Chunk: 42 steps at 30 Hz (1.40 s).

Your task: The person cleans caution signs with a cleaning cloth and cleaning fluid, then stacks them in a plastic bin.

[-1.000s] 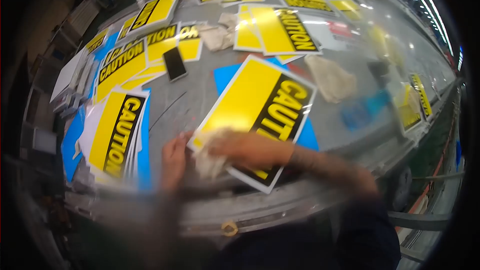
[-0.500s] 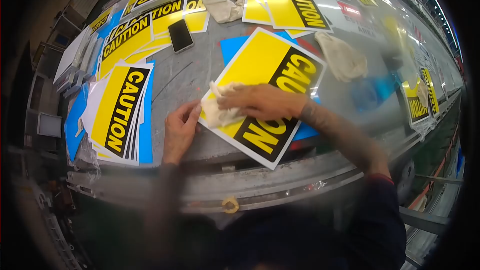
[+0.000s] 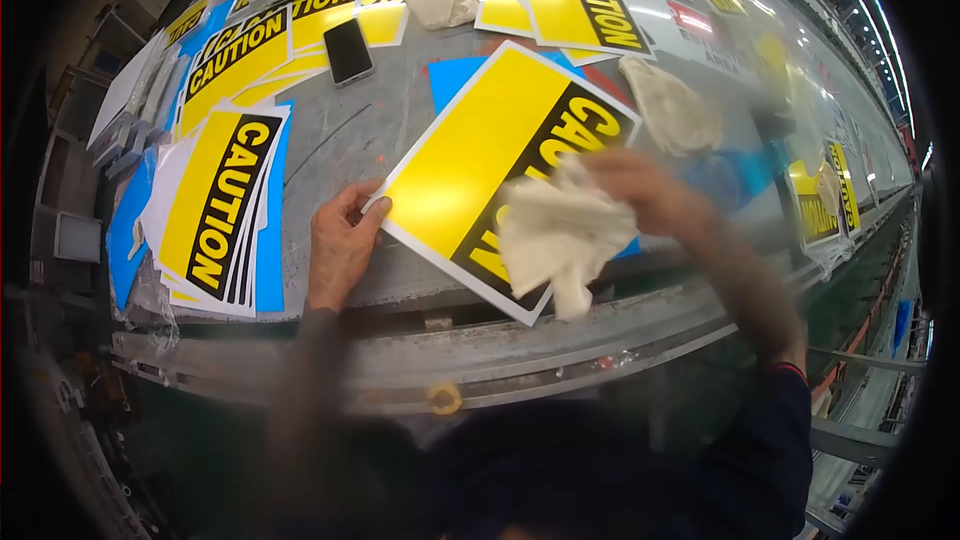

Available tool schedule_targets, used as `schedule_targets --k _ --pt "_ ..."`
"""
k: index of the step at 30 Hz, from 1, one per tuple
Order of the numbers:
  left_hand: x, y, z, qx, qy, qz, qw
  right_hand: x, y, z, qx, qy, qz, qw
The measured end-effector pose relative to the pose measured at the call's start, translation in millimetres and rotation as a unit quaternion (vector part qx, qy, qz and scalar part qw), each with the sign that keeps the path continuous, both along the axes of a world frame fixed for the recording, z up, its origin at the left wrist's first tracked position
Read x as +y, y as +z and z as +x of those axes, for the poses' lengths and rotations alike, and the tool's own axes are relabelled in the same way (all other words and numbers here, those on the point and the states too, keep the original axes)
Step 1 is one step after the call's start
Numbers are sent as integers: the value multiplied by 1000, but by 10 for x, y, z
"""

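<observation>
A yellow caution sign (image 3: 460,150) with a black lettered band and white border lies tilted in front of me, over blue sheets (image 3: 450,80). My left hand (image 3: 345,235) pinches its left corner between thumb and fingers. Above the sign's right part, my right hand (image 3: 640,190), blurred by motion, grips a cream cloth (image 3: 565,230). The cloth hangs loosely over part of the lettering and past the sign's lower right edge.
A fanned stack of caution signs (image 3: 215,205) lies at the left, with more signs (image 3: 560,0) farther back. A phone (image 3: 348,52) and other cloths (image 3: 670,105) rest on the grey table (image 3: 330,140). A metal rail (image 3: 400,370) runs along the front edge.
My right hand has moved right across the sign with the cloth, from its left corner to the lettered side. My left hand stays at the left corner. The whole view has shifted slightly.
</observation>
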<state>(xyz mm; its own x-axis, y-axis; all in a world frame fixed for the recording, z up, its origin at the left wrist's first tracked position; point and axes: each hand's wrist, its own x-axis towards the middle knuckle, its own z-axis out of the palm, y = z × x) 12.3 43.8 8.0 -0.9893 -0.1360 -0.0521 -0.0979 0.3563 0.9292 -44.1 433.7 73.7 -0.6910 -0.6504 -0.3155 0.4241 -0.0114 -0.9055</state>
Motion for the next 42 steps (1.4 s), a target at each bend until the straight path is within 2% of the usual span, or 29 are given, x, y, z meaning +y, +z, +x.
schedule_targets --k 1,2,4,5,6,8,11,16,17,18,19,20,21,23,24,25,26,27,29,30,31,32,34,36,37,38,40,41,42 --pt "-7 3 -3 -4 -5 -7 1000 -103 48 -86 207 12 126 970" --pt "-3 5 -14 0 -7 -8 1000 -210 100 -170 389 -4 275 880" --pt "-14 -7 -10 4 -8 -9 1000 -338 108 -327 482 -35 347 804" --pt "-26 -32 -13 4 -8 -6 1000 -380 107 -315 460 -72 327 822" --pt "-29 -34 -27 7 -8 -6 1000 -433 124 -251 493 -60 356 791" --pt "-21 -15 -14 4 -8 -7 1000 -520 -204 -225 655 -16 300 693" --pt "-15 56 -2 -34 -5 -15 999 -790 -448 102 683 180 253 662" --pt "29 92 16 -12 -5 -8 1000 -249 -764 -917 726 -39 506 465" --pt "24 99 11 -13 -5 -19 1000 -244 -837 -928 714 -36 525 461" --pt "27 96 7 -14 -5 -30 999 -427 -631 -680 735 62 511 441" --pt "24 81 16 -17 0 -27 999 -667 -692 -401 750 16 437 496" --pt "9 60 25 -18 1 -24 1000 -902 -752 20 696 11 331 637" --pt "14 39 6 -17 -1 -21 1000 -1074 -544 347 590 121 311 735" --pt "36 16 3 -8 2 7 1000 -903 -672 489 686 99 286 662" --pt "34 8 18 -7 7 20 1000 -784 -620 290 698 107 354 614" --pt "22 12 21 -7 -2 17 1000 -537 -716 6 626 93 421 650" --pt "36 18 27 -6 1 14 1000 -216 -870 -413 730 30 504 461" --pt "49 30 34 -5 4 10 1000 -9 -574 -619 707 36 512 487" --pt "54 83 24 -13 2 -7 1000 49 -682 -775 760 -42 511 398" --pt "37 103 27 -23 -3 -19 1000 -44 -548 -605 705 46 555 439" --pt "27 108 31 -34 -8 -31 999 -165 -821 -427 737 41 513 438" --pt "19 97 29 -33 -8 -21 999 -419 -925 -99 651 -27 354 671" --pt "9 51 36 -33 -9 -2 999 -521 -590 233 665 85 352 654" --pt "28 38 24 -25 -6 -2 1000 -212 -774 -246 655 -2 434 619" --pt "36 34 28 -25 -3 4 1000 -21 -691 -498 699 10 458 549" --pt "42 39 35 -24 1 10 1000 155 -795 -731 715 -76 500 483" --pt "44 83 44 -44 1 0 999 74 -786 -622 729 -21 538 423" --pt "36 98 43 -52 -1 -14 999 -68 -778 -366 694 -10 511 507" --pt "23 102 29 -58 -3 -28 998 -250 -813 -87 650 -107 405 635"
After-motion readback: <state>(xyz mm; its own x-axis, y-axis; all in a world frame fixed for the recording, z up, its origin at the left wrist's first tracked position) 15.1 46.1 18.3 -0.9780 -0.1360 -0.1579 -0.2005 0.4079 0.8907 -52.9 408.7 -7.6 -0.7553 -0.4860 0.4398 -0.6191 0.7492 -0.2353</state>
